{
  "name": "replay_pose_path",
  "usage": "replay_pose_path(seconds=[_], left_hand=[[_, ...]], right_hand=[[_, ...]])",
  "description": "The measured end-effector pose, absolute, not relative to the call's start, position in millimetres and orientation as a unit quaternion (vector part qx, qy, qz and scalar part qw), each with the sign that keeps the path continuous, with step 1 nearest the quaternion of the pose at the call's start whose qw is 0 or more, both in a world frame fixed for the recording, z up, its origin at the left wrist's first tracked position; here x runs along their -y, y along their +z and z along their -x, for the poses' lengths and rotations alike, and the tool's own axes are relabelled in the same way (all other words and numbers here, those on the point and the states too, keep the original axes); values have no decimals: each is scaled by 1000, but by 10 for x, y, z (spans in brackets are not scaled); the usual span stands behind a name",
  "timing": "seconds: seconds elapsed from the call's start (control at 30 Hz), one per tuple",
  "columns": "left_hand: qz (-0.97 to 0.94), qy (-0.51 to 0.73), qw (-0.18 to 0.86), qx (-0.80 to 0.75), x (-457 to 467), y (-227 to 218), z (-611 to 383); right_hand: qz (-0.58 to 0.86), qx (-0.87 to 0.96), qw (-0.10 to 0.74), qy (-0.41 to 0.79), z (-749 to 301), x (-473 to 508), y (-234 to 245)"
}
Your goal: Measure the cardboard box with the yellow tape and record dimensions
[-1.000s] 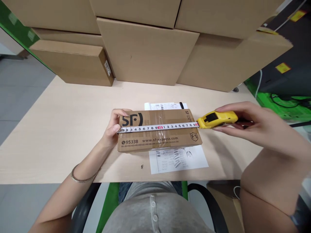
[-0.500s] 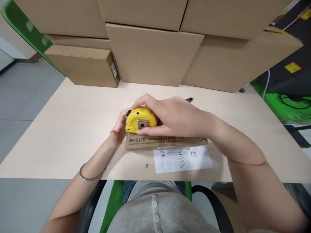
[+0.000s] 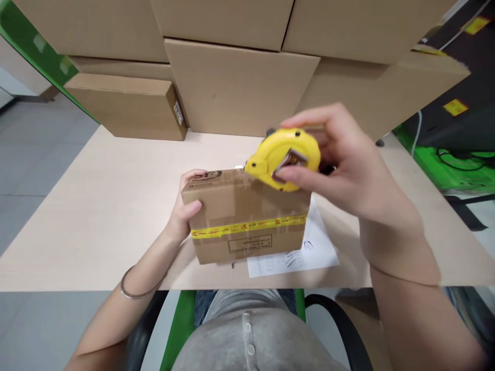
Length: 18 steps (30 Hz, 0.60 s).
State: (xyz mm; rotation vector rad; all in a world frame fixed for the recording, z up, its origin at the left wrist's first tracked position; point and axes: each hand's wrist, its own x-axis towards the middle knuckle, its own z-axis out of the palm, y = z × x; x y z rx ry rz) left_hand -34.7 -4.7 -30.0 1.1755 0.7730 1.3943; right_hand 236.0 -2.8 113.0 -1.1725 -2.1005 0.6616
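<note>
My left hand (image 3: 184, 208) grips the left end of a brown cardboard box (image 3: 251, 203), thumb on the near face and fingers over the top. The box stands tilted on the table, its side with yellow printed tape turned toward me. My right hand (image 3: 340, 159) is closed round a yellow tape measure (image 3: 286, 157), its thumb on the metal belt clip. The tape measure is just above the box's upper right part, its mouth pointing left. A small white tip shows near that mouth. Under the box's right side lies a printed sheet of paper (image 3: 319, 245) with pen marks.
Large cardboard boxes (image 3: 240, 87) are stacked along the table's back edge. A smaller flat box (image 3: 126, 108) stands at the back left. The pale wooden table (image 3: 96, 221) ends just before my body. Green panels and black equipment (image 3: 456, 123) flank the table.
The box has been turned so its taped broad face shows toward me. My right hand has lifted the tape measure up and to the right, tilting it. My left hand now grips the box's end.
</note>
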Motion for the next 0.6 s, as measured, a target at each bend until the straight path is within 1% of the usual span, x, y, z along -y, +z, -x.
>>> replay_pose_path(seconds=[0.07, 0.13, 0.23, 0.3, 0.43, 0.5, 0.6], left_hand=[[-389, 552, 630, -384, 81, -229, 285], [-322, 479, 692, -433, 110, -165, 237], [-288, 410, 733, -460, 125, -123, 202], [-272, 391, 744, -468, 118, -136, 205], [-248, 388, 748, -478, 98, -203, 249], [-251, 400, 740, -479, 91, -224, 265], [-244, 404, 730, -495, 84, -219, 261]], right_hand=[[421, 808, 296, 287, -2393, 148, 1043], [407, 825, 246, 306, -2382, 232, 918], [407, 852, 171, 282, -2322, 283, 709], [411, 865, 164, 238, -2284, 275, 580], [392, 879, 217, 164, -2319, 171, 379], [388, 868, 257, 172, -2434, 78, 280], [435, 793, 370, 213, -2741, -80, 46]])
